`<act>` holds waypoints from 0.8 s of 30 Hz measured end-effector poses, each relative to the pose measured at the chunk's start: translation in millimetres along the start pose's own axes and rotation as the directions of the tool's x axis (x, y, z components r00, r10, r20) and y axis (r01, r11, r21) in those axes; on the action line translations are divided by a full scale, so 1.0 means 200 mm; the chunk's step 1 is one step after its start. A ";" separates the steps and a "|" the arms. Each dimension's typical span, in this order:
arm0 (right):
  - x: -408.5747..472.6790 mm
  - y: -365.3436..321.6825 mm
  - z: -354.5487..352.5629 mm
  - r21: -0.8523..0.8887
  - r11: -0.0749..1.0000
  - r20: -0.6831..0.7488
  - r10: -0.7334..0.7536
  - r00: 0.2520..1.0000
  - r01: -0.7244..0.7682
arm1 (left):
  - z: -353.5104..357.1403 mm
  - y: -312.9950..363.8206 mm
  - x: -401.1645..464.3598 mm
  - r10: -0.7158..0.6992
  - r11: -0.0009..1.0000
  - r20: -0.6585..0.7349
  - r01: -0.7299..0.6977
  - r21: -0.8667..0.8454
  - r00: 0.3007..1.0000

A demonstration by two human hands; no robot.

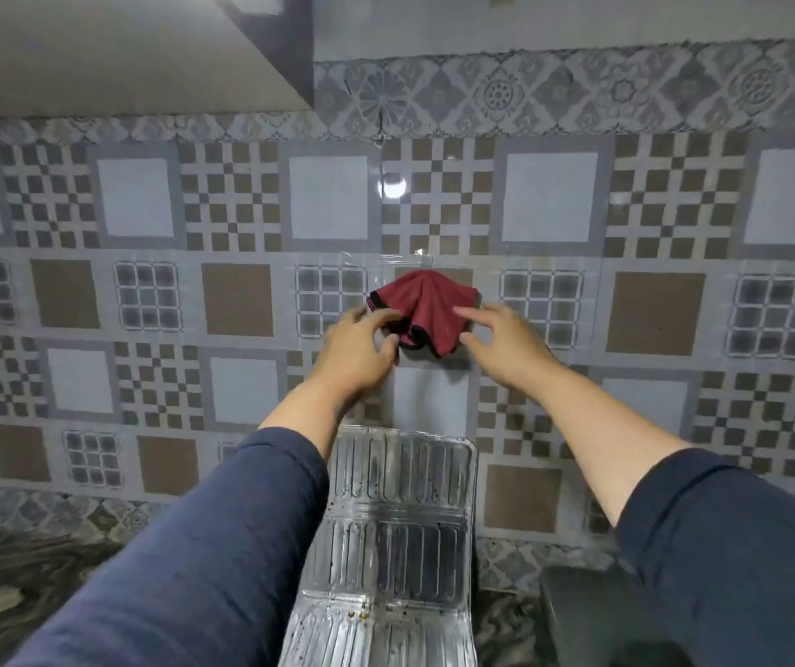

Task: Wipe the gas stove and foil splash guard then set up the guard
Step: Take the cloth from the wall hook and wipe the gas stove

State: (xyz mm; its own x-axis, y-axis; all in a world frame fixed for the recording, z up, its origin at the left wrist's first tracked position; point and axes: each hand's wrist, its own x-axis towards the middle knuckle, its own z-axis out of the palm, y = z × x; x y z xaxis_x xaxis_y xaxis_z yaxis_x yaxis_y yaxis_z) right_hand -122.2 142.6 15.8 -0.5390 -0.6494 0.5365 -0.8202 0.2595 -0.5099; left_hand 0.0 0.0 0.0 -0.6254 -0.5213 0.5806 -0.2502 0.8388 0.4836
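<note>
Patterned wall tiles (236, 300) fill our view, grey and brown checks, with marbled counter (10, 584) at lower left

Item: red cloth (422, 310), bunched, hanging on the wall from what looks like a clear hook, its folds drooping downward

Item: our left hand (359, 351), fingers spread and curled, touching the cloth's lower left edge, not yet closed on it

Item: our right hand (499, 346), fingers apart, fingertips at the cloth's right edge, gripping nothing

Item: foil guard (400, 531), ribbed, speckled with dark spots, leaning on the wall directly below the cloth, its long axis running toward us

Item: dark stove corner (578, 613), lower right, mostly hidden

Key relation: the cloth sits between both hands, just above them; the left looks slightly nearer. We judge wiping not begun; lifting the cloth off comes next
</note>
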 end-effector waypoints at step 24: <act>0.06 -0.04 -0.05 0.414 0.910 -0.292 0.104 0.951 0.027 | 0.02 0.23 -0.03 -0.044 0.912 -0.170 -0.029 -0.409 0.984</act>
State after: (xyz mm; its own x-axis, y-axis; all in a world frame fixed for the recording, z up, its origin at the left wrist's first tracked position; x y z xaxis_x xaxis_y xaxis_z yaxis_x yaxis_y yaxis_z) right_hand -123.5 139.6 32.7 -0.6538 -0.3819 0.6533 -0.6816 -0.0777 -0.7276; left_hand -10.4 42.3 17.2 -0.4789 -0.5772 0.6614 0.0925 0.7160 0.6919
